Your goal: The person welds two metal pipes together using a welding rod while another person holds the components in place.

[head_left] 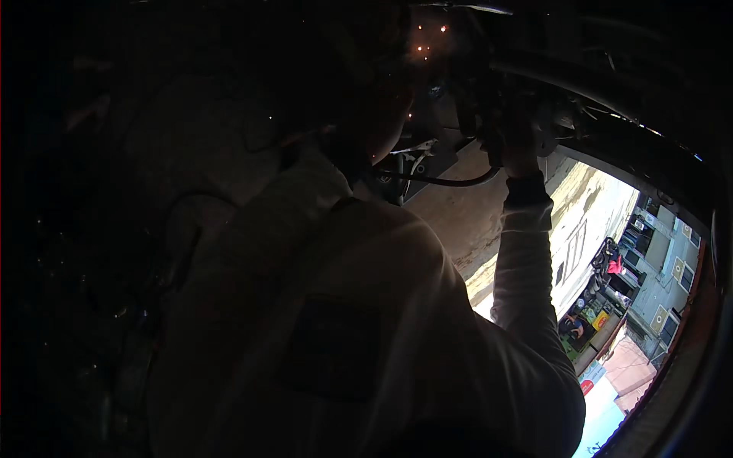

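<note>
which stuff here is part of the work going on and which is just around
In use: another person's raised hand, gripping the dark overhead machinery; black hose below it; orange sparks.
Just around: pale building wall; street stalls.

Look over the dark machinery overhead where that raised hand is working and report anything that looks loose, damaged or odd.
One thing stands out: a black cable hangs in a slack loop below the dark machinery, ending near the raised hand of the person in the pale long-sleeved top. Small orange specks glow above. The rest is too dark to judge.
</note>
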Demonstrator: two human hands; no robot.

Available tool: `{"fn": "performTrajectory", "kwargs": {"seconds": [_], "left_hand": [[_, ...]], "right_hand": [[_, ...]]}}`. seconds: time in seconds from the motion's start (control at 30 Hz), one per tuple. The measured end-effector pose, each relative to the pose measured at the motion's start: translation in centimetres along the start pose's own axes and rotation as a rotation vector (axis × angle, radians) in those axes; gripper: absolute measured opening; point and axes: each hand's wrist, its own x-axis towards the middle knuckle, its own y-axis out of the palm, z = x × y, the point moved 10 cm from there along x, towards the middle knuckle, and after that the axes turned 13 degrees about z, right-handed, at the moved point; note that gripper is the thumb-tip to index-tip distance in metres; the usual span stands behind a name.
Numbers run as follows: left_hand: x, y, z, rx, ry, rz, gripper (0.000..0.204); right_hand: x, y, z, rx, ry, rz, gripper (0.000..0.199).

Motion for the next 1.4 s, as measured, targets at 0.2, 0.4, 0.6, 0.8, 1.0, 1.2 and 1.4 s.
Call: {"fn": "performTrajectory", "kwargs": {"seconds": [0.2, 0.4, 0.6, 0.8, 1.0, 1.2, 1.4], "left_hand": [[0.3, 1.1, 0.4, -0.050, -0.018, 0.110, 0.034], [0.2, 0.2, 0.3, -0.073, 0.016, 0.033, 0.031], [0.0, -0.1, 0.0, -0.044, 0.024, 0.030, 0.033], [-0.2, -0.2, 0.3, -0.072, 0.016, 0.024, 0.028], [-0.2, -0.4, 0.1, -0.077, 0.020, 0.044, 0.033], [-0.3, -0.5, 0.3, -0.092, 0.018, 0.028, 0.033], [-0.6, -0.3, 0.4, -0.038, 0.006, -0.009, 0.027]], "right_hand": [[-0.4, 0.5, 0.3, 0.105, 0.051, 0.030, 0.062], [0.1, 0.9, 0.7, 0.079, 0.138, 0.075, 0.059], [0.1, 0.6, 0.8, -0.024, 0.210, 0.085, 0.055], [0.3, 0.8, 1.0, -0.026, 0.242, 0.100, 0.053], [0.4, 1.1, 1.5, -0.051, 0.266, 0.100, 0.052], [0.6, 1.6, 3.0, -0.206, 0.294, 0.122, 0.051], [1.0, 1.9, 4.0, -0.270, 0.278, 0.143, 0.053]]}}
